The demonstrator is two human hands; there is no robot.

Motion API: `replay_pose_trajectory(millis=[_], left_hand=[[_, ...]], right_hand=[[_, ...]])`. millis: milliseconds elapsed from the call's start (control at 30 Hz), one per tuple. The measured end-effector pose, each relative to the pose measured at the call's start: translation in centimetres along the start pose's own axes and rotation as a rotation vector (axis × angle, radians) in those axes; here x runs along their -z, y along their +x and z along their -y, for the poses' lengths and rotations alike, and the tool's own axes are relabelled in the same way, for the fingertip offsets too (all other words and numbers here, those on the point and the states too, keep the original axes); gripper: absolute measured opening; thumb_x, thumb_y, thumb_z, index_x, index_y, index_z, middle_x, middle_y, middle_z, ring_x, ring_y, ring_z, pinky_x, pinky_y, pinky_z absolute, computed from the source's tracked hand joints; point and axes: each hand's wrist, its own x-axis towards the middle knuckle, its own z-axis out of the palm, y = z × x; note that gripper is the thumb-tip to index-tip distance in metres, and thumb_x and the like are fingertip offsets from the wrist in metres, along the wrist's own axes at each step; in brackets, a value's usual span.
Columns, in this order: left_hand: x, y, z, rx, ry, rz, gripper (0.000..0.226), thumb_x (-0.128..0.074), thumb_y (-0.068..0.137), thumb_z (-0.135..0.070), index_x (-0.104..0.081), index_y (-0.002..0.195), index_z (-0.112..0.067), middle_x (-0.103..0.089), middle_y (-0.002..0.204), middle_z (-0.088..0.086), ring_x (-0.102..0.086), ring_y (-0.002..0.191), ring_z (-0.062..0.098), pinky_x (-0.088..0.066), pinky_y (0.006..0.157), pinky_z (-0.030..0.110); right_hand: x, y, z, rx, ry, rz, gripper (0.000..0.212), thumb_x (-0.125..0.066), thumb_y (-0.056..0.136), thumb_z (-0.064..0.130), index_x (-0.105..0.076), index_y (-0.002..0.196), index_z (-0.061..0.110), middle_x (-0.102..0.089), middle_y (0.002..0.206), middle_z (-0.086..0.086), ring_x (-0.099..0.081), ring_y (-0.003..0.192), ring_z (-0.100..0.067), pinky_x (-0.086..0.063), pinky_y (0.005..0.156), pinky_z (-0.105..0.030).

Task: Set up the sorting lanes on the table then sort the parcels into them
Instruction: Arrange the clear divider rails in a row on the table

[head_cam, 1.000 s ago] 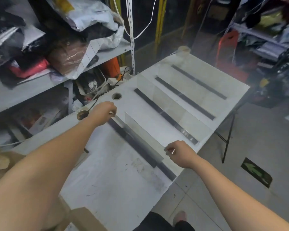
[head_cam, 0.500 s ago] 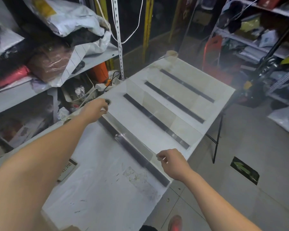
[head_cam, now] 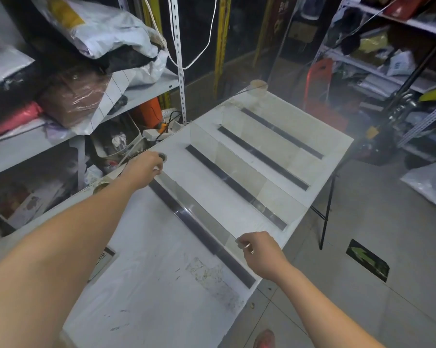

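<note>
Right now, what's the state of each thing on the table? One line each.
left hand, gripping the nearest clear panel's far end.
right hand, pinching its near top corner.
nearest clear panel, held along the nearest black strip; seating unclear.
nearest black strip, lying flat, partly behind the panel.
next clear panel, standing upright, untouched.
tape roll, lying flat, untouched.

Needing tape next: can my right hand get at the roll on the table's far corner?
Probably not yet: the right hand pinches the clear panel at its end, and upright clear dividers stand across the table between it and the tape roll.
</note>
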Motion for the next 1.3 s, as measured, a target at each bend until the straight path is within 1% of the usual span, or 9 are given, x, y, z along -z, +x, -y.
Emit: replay_pose_trajectory(millis=[167,367,533,633,700,833,1000,1167,1300], left_hand=[[0.3,0.1,-0.1,-0.014,0.016,0.029,0.006,-0.071,0.088,-0.016,-0.069,0.093,-0.013,-0.060,0.106,0.001,-0.057,0.105,0.027,-0.049,0.084,0.039],[0.0,0.9,0.0,-0.015,0.035,0.038,0.007,-0.070,0.089,-0.018,-0.070,0.095,-0.013,-0.061,0.106,0.001,-0.057,0.104,0.025,-0.049,0.086,0.041],[-0.2,1.6,0.2,-0.023,0.036,0.053,0.005,-0.070,0.088,-0.017,-0.067,0.091,-0.015,-0.058,0.098,0.000,-0.058,0.098,0.026,-0.051,0.083,0.043],[-0.2,1.4,0.1,-0.039,0.051,0.048,0.005,-0.070,0.089,-0.017,-0.067,0.092,-0.014,-0.058,0.098,0.000,-0.058,0.098,0.026,-0.050,0.084,0.044],[-0.1,1.4,0.0,-0.027,0.073,0.054,0.008,-0.069,0.089,-0.016,-0.066,0.096,-0.014,-0.060,0.103,0.002,-0.058,0.100,0.026,-0.050,0.085,0.044],[0.0,1.2,-0.5,0.009,0.131,0.090,0.029,-0.069,0.088,-0.012,-0.059,0.115,-0.016,-0.058,0.113,0.003,-0.057,0.106,0.028,-0.051,0.085,0.045],[0.7,0.4,-1.4,0.071,0.146,0.109,0.044,-0.069,0.087,-0.013,-0.054,0.127,-0.018,-0.055,0.124,0.004,-0.055,0.114,0.029,-0.052,0.088,0.047],[1.0,-1.7,-2.4,0.155,0.113,0.052,0.063,-0.066,0.085,0.002,-0.046,0.139,-0.024,-0.051,0.133,0.005,-0.054,0.118,0.030,-0.052,0.089,0.045],[1.4,-4.3,-3.3,0.224,0.120,0.033,0.063,-0.062,0.089,-0.002,-0.039,0.145,-0.020,-0.048,0.141,0.008,-0.049,0.126,0.031,-0.049,0.094,0.048]], right_hand=[[0.0,0.2,-0.2,-0.002,-0.011,-0.015,0.039,-0.047,0.094,0.004,-0.069,0.123,0.018,-0.071,0.119,0.003,-0.064,0.104,-0.016,-0.052,0.087,-0.029],[-0.4,0.3,-0.2,-0.017,-0.023,-0.046,0.040,-0.047,0.095,0.005,-0.067,0.126,0.019,-0.068,0.125,0.004,-0.064,0.111,-0.017,-0.050,0.090,-0.026],[-0.3,0.4,-0.2,-0.026,-0.042,-0.063,0.038,-0.048,0.096,0.006,-0.067,0.125,0.020,-0.068,0.125,0.004,-0.063,0.113,-0.017,-0.051,0.091,-0.028],[-0.3,0.5,-0.2,-0.039,-0.059,-0.063,0.038,-0.047,0.096,0.007,-0.066,0.126,0.021,-0.067,0.126,0.006,-0.063,0.112,-0.017,-0.051,0.089,-0.029],[-0.2,0.7,-0.2,-0.048,-0.083,-0.053,0.039,-0.046,0.096,0.006,-0.065,0.127,0.021,-0.067,0.125,0.006,-0.064,0.110,-0.017,-0.051,0.087,-0.030],[0.1,0.8,-0.3,-0.065,-0.067,-0.034,0.040,-0.047,0.093,0.007,-0.063,0.127,0.023,-0.068,0.123,0.006,-0.064,0.107,-0.016,-0.052,0.087,-0.031],[0.4,1.0,-0.2,-0.073,-0.069,0.011,0.040,-0.051,0.093,0.017,-0.058,0.132,0.026,-0.065,0.124,0.007,-0.062,0.112,-0.015,-0.049,0.086,-0.029],[0.8,0.9,-0.1,-0.045,-0.072,0.038,0.043,-0.049,0.094,0.019,-0.054,0.136,0.026,-0.064,0.127,0.006,-0.059,0.116,-0.016,-0.046,0.086,-0.028],[1.2,1.2,-0.4,-0.015,-0.071,0.044,0.046,-0.053,0.093,0.026,-0.050,0.139,0.026,-0.063,0.128,0.006,-0.058,0.118,-0.017,-0.046,0.088,-0.029]])
